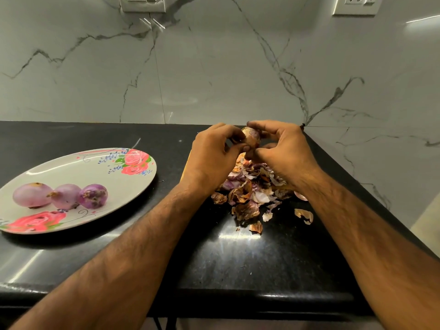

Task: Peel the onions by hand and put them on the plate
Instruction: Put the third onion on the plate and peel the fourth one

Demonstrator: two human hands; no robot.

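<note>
An onion (251,138) with some brown skin on it is held up in the air, well to the right of the plate (114,177) and a bit farther back. It is gripped from both sides so that it cannot roll or slip while the skin is pulled. The left hand (214,151) is curled round its left side. The fingers of the right hand (281,148) are bent round its top and right side (the thumbs seem to be picking at the skin low down, but that part is hard to see). The onion is held right over a heap of loose skins (250,186), which lies to the right of the plate, so the next bits can be dropped onto the same heap. Three peeled onions (64,196) are lined up on the near left part of the plate, touching each other and kept apart from the mess. The plate and the heap are both set on a black counter (238,258).
</note>
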